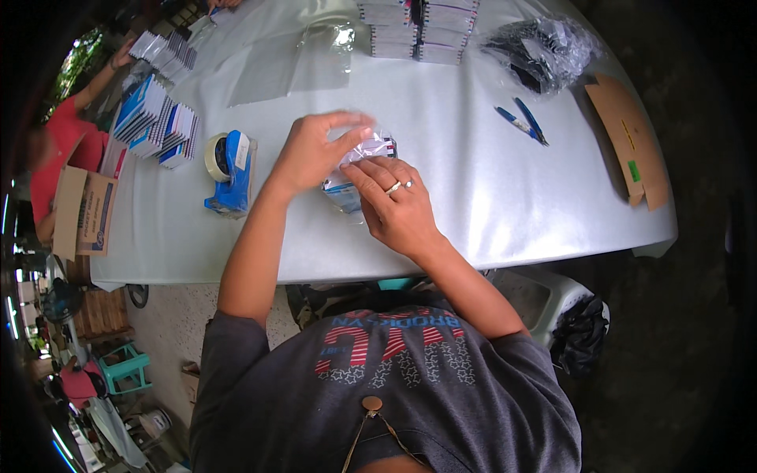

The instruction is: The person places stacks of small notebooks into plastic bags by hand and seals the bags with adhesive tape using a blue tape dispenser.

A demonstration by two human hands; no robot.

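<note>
Right grip (pixel 396 197) lay across the clear-wrapped bundle (pixel 341 190) on the table (pixel 489 205), left grip (pixel 319 154) blurred beside its far end; whether either clasped it, I couldn't tell. Steady pressure, with the film (pixel 366 149) kept taut, seemed best.

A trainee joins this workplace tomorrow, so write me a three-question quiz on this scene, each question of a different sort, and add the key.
1. True or false: the brown cardboard piece lies to the left of the tape dispenser.

2. Multiple choice: what colour is the body of the tape dispenser?
A) Red
B) Blue
C) Yellow

3. Open question: close to the pack in clear film, where does a ring show?

Key:
1. False; it lies well to the right of the dispenser.
2. B.
3. On a finger of the right hand.
</note>
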